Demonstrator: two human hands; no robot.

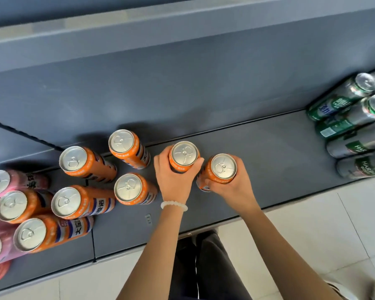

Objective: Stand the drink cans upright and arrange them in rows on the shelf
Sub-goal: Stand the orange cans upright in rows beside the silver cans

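On the shelf [268, 161] — hands [175, 178] round two orange cans [184, 153]

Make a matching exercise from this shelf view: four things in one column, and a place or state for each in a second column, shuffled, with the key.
Things
1. left hand
2. right hand
3. green cans
4. pink cans

Places or states
A. at the shelf's far right end
B. grips the orange can nearer the shelf's back wall
C. at the shelf's far left end
D. grips the orange can nearer the shelf's front edge

Pairs: 1-B, 2-D, 3-A, 4-C
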